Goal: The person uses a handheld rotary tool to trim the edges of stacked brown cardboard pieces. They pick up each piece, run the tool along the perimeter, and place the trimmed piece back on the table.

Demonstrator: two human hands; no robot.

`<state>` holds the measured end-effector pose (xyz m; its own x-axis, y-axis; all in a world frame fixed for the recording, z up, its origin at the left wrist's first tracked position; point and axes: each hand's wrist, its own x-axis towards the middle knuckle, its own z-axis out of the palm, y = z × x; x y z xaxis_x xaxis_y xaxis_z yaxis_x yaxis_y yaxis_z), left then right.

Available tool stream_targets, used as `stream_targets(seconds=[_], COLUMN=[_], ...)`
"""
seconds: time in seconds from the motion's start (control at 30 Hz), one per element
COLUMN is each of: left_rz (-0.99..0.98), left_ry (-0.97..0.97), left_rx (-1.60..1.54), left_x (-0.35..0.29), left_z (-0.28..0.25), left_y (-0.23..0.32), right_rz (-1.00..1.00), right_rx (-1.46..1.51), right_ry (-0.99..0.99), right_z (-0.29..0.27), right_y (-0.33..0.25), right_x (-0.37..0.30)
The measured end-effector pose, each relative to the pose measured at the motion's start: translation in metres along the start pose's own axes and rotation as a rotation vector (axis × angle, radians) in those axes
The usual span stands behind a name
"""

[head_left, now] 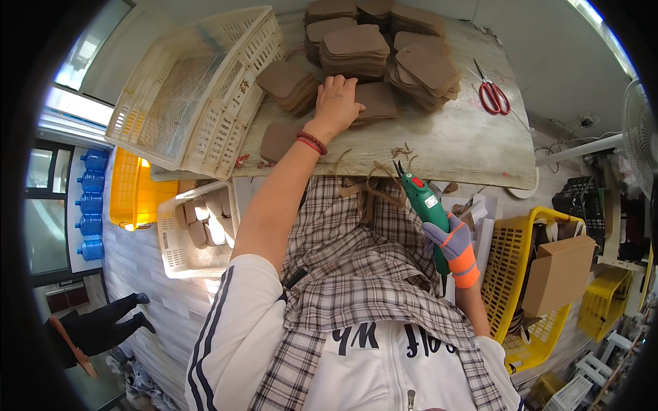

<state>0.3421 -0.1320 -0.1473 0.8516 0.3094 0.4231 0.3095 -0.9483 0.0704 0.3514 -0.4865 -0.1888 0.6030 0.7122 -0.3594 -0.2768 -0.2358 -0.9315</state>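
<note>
My left hand (pixel 336 103), bare with a dark red bead bracelet and a red band at the wrist, reaches over the table. Its fingers are apart and lie against the stacks of brown rounded pieces, between a leaning stack (pixel 288 85) and a low pile (pixel 377 101). I see nothing lifted in it. In a grey and orange glove, my right hand (pixel 452 248) is wrapped round green electric scissors (pixel 423 195) with a red button. Their dark pointed blades are directed at the table's front edge. A single brown piece (pixel 279 141) lies left of my left wrist.
Red-handled scissors (pixel 494 98) lie at the table's right. White crates (pixel 205 89) lean at its left. Brown offcut strips (pixel 373 192) hang at the front edge over my plaid apron. Yellow baskets (pixel 510 274) stand right, a white crate of brown pieces (pixel 195 253) lower left. Another person's legs (pixel 113 325) show far left.
</note>
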Motion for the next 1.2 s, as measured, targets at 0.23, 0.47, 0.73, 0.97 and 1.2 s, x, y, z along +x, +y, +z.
stream_targets(seconds=[0.23, 0.47, 0.73, 0.97, 1.2], left_rz=[-0.195, -0.170, -0.716, -0.940, -0.979], left_ry=[0.089, 0.298, 0.340, 0.428, 0.475], left_rx=[-0.169, -0.220, -1.708, -2.253, -2.394], left_x=[-0.020, -0.034, -0.043, -0.063, -0.065], left_z=[-0.017, -0.016, -0.043, -0.031, -0.021], left_y=[0.027, 0.031, 0.062, 0.093, 0.107], right_rz=[0.027, 0.014, -0.073, -0.107, -0.085], right_rx=[0.032, 0.065, 0.064, 0.088, 0.143], right_ry=[0.022, 0.020, 0.076, 0.116, 0.118], right_z=[0.004, 0.009, 0.014, 0.019, 0.021], right_y=[-0.002, -0.011, -0.011, -0.021, -0.027], right_x=[0.003, 0.006, 0.011, 0.008, 0.003])
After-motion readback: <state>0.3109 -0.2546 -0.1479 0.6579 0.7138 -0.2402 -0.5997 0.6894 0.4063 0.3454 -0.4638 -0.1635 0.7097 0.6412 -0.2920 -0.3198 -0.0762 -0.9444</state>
